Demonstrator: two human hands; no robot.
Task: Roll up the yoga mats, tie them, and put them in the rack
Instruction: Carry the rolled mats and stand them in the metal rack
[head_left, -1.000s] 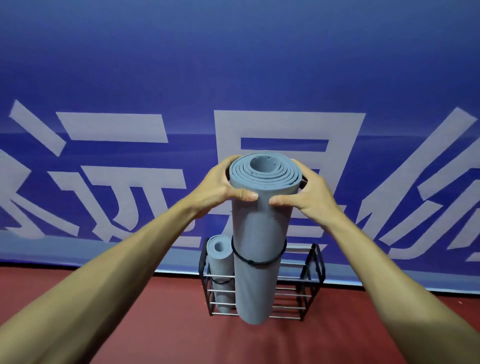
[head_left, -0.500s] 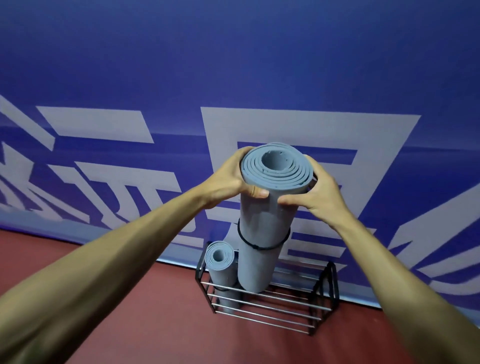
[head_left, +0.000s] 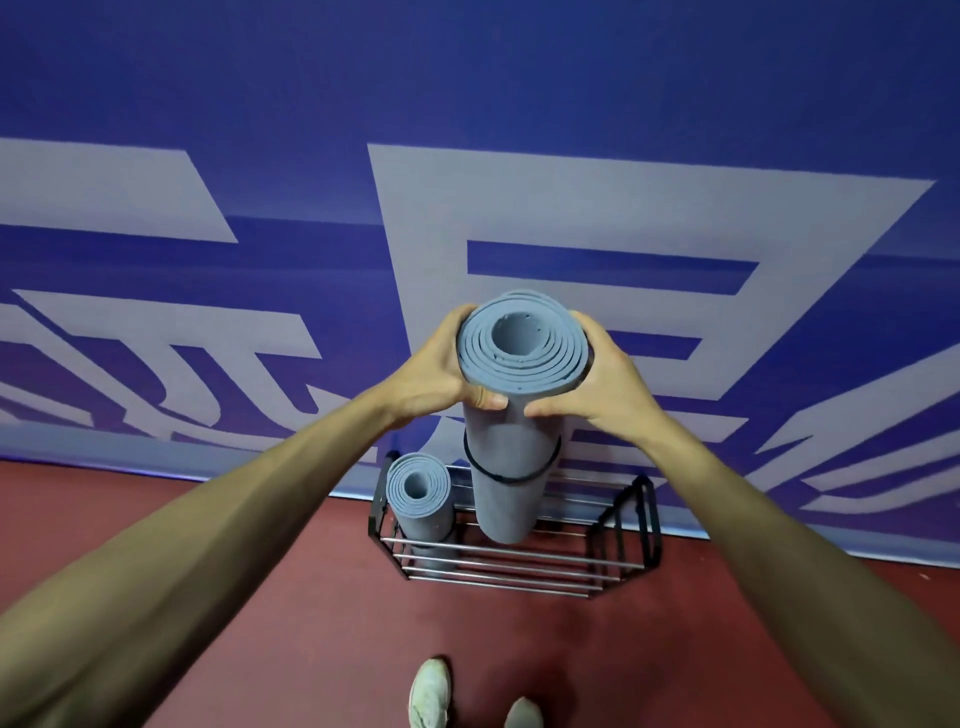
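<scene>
I hold a rolled grey-blue yoga mat (head_left: 511, 431) upright, a black tie (head_left: 511, 475) looped around its middle. My left hand (head_left: 441, 371) grips its top from the left and my right hand (head_left: 602, 389) from the right. Its lower end hangs over the middle of a black wire rack (head_left: 631, 525) on the floor by the wall; whether it touches the rack I cannot tell. A second rolled grey-blue mat (head_left: 418, 496) stands upright in the rack's left end.
A blue wall (head_left: 519, 104) with large pale lettering rises right behind the rack. The floor (head_left: 260, 649) is dark red. My two shoes (head_left: 428, 693) show at the bottom edge, a short step from the rack.
I have stepped closer and the view has tilted down; the rack now sits nearly below the mat. The mat's lower end has come down over the rack's middle.
</scene>
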